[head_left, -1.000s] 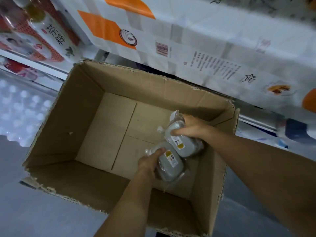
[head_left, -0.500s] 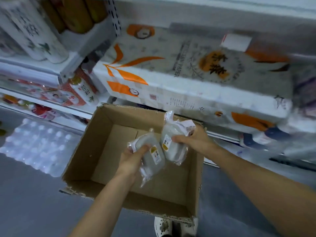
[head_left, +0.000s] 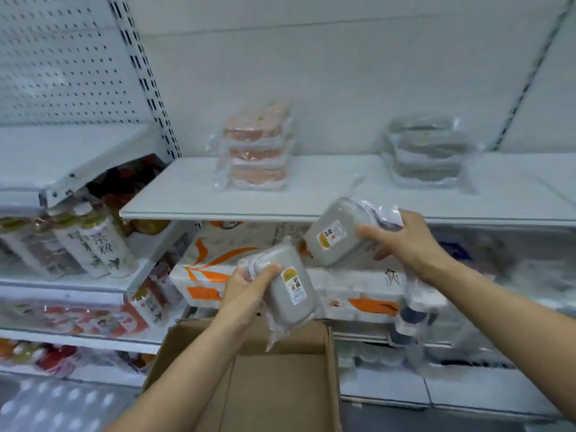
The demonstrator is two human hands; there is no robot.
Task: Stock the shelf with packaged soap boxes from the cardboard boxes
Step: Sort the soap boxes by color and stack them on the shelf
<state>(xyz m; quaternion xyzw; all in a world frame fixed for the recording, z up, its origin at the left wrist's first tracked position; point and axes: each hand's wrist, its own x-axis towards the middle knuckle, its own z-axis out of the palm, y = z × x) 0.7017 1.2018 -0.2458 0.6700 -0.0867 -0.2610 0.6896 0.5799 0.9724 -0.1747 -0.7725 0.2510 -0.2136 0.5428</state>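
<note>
Got one grey wrapped soap box (head_left: 288,285) gripped in my left hand (head_left: 246,291) at centre frame, just above the open cardboard box (head_left: 274,385), fingers curled round its top end. My right hand (head_left: 402,241) grips a second grey soap box (head_left: 335,233), tilted, right of centre just below the white shelf (head_left: 193,194). That shelf already carries a pink soap stack (head_left: 257,148) and a grey soap stack (head_left: 428,151), well apart.

Cool, flat, even light falls from above me, leaving only soft shadows under the shelf (head_left: 311,194). Everything I see is slightly blurred, worst at the edges, where uprights bend outward. Plastic wrap on my packs glints faintly.
</note>
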